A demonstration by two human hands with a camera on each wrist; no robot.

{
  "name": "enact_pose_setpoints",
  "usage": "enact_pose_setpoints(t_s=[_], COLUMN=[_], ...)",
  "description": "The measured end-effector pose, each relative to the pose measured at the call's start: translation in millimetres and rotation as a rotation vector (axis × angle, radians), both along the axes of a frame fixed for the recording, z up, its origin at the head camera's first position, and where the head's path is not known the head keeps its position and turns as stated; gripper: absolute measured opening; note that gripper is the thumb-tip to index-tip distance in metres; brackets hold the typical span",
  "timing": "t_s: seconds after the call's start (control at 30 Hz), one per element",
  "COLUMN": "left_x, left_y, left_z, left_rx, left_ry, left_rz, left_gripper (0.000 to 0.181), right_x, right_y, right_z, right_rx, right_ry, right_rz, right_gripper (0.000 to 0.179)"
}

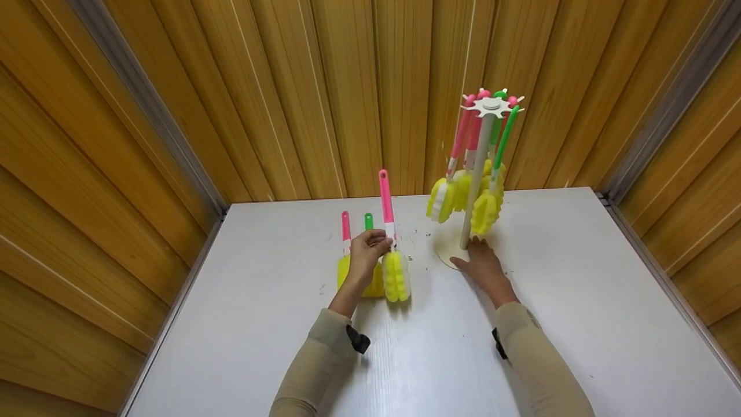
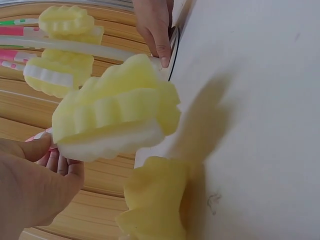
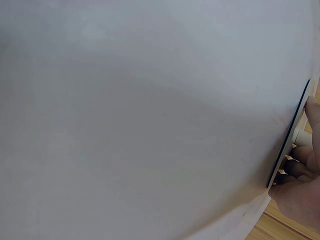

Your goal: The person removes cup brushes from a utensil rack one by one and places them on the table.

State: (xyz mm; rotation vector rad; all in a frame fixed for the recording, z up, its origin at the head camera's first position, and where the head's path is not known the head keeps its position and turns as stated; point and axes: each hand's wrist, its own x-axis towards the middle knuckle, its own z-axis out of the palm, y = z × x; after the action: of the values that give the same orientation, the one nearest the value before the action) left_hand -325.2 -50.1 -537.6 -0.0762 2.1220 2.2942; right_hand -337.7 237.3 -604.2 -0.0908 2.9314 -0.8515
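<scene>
My left hand (image 1: 366, 255) pinches a pink-handled sponge cup brush (image 1: 396, 277) near the bottom of its handle, between thumb and fingers. The brush stands handle up, and its yellow and white sponge head (image 2: 112, 107) hangs close over the table in the left wrist view. My right hand (image 1: 485, 269) rests with spread fingers on the round base (image 1: 444, 250) of a white stand, beside its pole (image 1: 476, 191). Several pink- and green-handled sponge brushes (image 1: 487, 211) hang from the notched disc (image 1: 491, 106) on top.
Left of the held brush lie a pink-handled brush (image 1: 345, 223) and a green-handled brush (image 1: 369, 220), partly hidden behind my left hand. The white table (image 1: 260, 324) meets wood-patterned wall panels (image 1: 289, 116) at the back and sides.
</scene>
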Motion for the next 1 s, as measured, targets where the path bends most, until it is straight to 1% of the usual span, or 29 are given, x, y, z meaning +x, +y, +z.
enact_pose_setpoints(t_s=[0.07, 0.23, 0.33, 0.47, 0.63, 0.73, 0.87, 1.0], left_x=[-1.4, -5.8, -8.7, -11.6, -14.9, -17.9, -23.1, -28.0], left_y=[-0.3, 0.7, 2.0, 4.9, 8.2, 7.9, 4.6, 0.6], left_z=[-2.1, -7.2, -11.2, -16.8, -23.9, -27.1, -30.8, -32.8], left_rx=[0.0, -0.009, -0.021, -0.015, -0.027, -0.029, -0.049, -0.105], left_ry=[-0.005, -0.038, -0.069, -0.105, -0.126, -0.141, -0.142, -0.149], left_rz=[-0.003, -0.007, -0.01, -0.026, -0.038, -0.031, -0.012, 0.004], left_gripper=[0.031, 0.027, 0.025, 0.025, 0.025, 0.024, 0.022, 0.02], right_x=[1.2, 3.8, 3.0, 1.4, 0.8, 0.0, -0.5, -0.6], right_y=[0, -1, -1, -1, 0, 0, 0, 0], right_z=[0.7, 2.9, 2.4, 1.0, 1.0, 0.4, 0.1, -0.2], right_rx=[0.0, -0.012, -0.013, -0.007, -0.009, -0.006, -0.008, -0.014], right_ry=[0.009, 0.01, -0.005, -0.001, 0.006, 0.007, 0.002, -0.004], right_rz=[0.001, -0.002, -0.005, 0.002, 0.006, 0.007, 0.006, 0.005], right_gripper=[0.081, 0.081, 0.082, 0.082, 0.081, 0.081, 0.082, 0.083])
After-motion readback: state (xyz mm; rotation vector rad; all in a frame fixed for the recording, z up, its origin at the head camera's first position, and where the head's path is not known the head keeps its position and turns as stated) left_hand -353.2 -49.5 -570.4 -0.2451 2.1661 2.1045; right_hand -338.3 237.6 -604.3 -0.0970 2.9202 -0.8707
